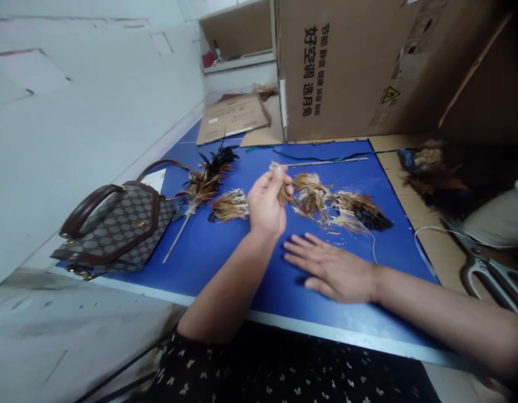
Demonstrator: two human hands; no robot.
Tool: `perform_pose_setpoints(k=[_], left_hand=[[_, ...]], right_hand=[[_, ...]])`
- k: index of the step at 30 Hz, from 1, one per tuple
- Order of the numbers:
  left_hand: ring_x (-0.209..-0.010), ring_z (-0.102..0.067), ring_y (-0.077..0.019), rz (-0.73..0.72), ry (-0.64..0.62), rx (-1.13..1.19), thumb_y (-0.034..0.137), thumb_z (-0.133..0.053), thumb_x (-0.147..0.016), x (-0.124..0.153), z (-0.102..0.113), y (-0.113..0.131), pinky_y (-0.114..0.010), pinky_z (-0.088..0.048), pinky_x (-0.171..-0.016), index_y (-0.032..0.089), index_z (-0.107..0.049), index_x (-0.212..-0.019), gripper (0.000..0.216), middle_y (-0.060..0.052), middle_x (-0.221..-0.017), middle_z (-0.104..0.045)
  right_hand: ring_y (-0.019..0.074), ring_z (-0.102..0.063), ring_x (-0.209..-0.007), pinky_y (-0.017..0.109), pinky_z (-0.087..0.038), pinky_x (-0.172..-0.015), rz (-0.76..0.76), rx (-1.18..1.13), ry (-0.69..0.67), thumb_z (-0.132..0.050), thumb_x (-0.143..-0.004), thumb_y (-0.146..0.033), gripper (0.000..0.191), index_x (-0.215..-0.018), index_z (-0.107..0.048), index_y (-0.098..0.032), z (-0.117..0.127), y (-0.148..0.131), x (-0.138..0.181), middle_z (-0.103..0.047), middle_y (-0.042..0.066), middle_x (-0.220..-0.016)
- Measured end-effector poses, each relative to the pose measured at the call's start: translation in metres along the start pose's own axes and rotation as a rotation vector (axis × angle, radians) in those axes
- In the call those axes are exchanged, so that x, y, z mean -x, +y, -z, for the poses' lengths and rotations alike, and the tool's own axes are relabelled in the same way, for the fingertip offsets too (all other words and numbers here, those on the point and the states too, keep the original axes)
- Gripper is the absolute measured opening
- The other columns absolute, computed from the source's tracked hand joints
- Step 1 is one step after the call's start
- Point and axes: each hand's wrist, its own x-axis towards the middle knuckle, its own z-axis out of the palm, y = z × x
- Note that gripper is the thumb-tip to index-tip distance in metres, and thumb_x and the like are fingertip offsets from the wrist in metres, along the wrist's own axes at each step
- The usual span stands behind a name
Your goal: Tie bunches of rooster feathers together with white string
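Observation:
My left hand [267, 202] is raised over the blue table [225, 252], its fingers pinched on a small bunch of brown feathers [281, 178]. My right hand [328, 267] lies flat on the table with fingers stretched out, holding nothing. Just beyond both hands is a loose pile of brown and black feathers [338, 208]. A smaller brown tuft [230, 206] lies left of my left hand, and a feather bundle on a thin stick [202, 187] lies further left.
A patterned brown handbag [116, 226] sits at the table's left end. A large cardboard box [368, 67] stands at the back. Scissors [485, 268] and a dark heap of feathers [439, 179] lie at the right on cardboard. A thin rod [326, 162] lies near the box.

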Motion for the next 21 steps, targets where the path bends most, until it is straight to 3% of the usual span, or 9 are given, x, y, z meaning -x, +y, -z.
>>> perform_pose_setpoints(k=[4, 7, 10, 13, 16, 18, 21], left_hand=[[-0.058, -0.058, -0.0057, 0.093, 0.020, -0.035, 0.041, -0.090, -0.081, 0.007, 0.007, -0.026, -0.019, -0.045, -0.058, 0.013, -0.074, -0.092, 0.034, 0.001, -0.074, -0.067], [-0.057, -0.058, -0.0061, 0.152, 0.020, -0.068, 0.044, -0.092, -0.077, 0.014, 0.014, -0.035, -0.019, -0.043, -0.055, 0.013, -0.076, -0.093, 0.038, 0.001, -0.073, -0.068], [-0.059, -0.060, -0.0065, 0.180, 0.022, -0.085, 0.045, -0.093, -0.075, 0.019, 0.021, -0.040, -0.019, -0.046, -0.059, 0.012, -0.078, -0.092, 0.040, -0.001, -0.074, -0.070], [-0.065, -0.065, -0.0089, 0.218, 0.012, -0.113, 0.044, -0.093, -0.075, 0.023, 0.027, -0.043, -0.021, -0.051, -0.066, 0.012, -0.080, -0.093, 0.039, -0.003, -0.077, -0.074], [-0.069, -0.067, -0.0109, 0.250, -0.039, -0.135, 0.044, -0.093, -0.076, 0.024, 0.030, -0.047, -0.024, -0.053, -0.072, 0.012, -0.081, -0.094, 0.038, -0.006, -0.080, -0.077], [-0.070, -0.069, -0.0132, 0.294, -0.095, -0.135, 0.044, -0.093, -0.076, 0.026, 0.029, -0.047, -0.027, -0.055, -0.076, 0.012, -0.082, -0.091, 0.037, -0.008, -0.081, -0.078], [-0.077, -0.073, -0.0176, 0.356, -0.214, -0.167, 0.044, -0.088, -0.081, 0.032, 0.027, -0.047, -0.032, -0.057, -0.084, 0.011, -0.083, -0.089, 0.035, -0.011, -0.083, -0.080]], right_hand=[[0.0283, -0.017, -0.168, 0.057, -0.010, -0.137, 0.036, -0.030, -0.092, -0.046, -0.112, -0.051, 0.067, -0.171, -0.036, -0.021, -0.014, -0.025, 0.013, -0.026, 0.011, -0.179], [0.0299, -0.020, -0.167, 0.057, -0.013, -0.137, -0.026, 0.020, -0.059, -0.043, -0.112, -0.053, 0.067, -0.169, -0.039, -0.018, -0.015, -0.010, 0.002, -0.026, 0.015, -0.179], [0.0321, -0.027, -0.165, 0.059, -0.022, -0.134, -0.082, 0.088, 0.014, -0.045, -0.112, -0.052, 0.066, -0.166, -0.045, -0.014, -0.010, 0.015, -0.012, -0.035, 0.020, -0.175], [0.0349, -0.050, -0.153, 0.059, -0.041, -0.124, -0.117, 0.142, 0.185, -0.046, -0.112, -0.041, 0.053, -0.152, -0.062, -0.009, -0.006, 0.031, -0.018, -0.056, 0.024, -0.160], [0.0300, -0.074, -0.117, 0.052, -0.056, -0.106, -0.171, 0.147, 0.435, -0.049, -0.110, -0.030, 0.034, -0.123, -0.077, -0.015, 0.000, 0.035, -0.015, -0.080, 0.017, -0.124], [0.0260, -0.077, -0.098, 0.047, -0.060, -0.097, -0.227, 0.109, 0.612, -0.054, -0.108, -0.028, 0.025, -0.110, -0.078, -0.020, 0.005, 0.035, -0.009, -0.082, 0.013, -0.107], [0.0247, -0.077, -0.093, 0.043, -0.062, -0.090, -0.297, 0.024, 0.847, -0.060, -0.106, -0.027, 0.017, -0.108, -0.077, -0.023, 0.014, 0.035, 0.003, -0.081, 0.010, -0.102]])
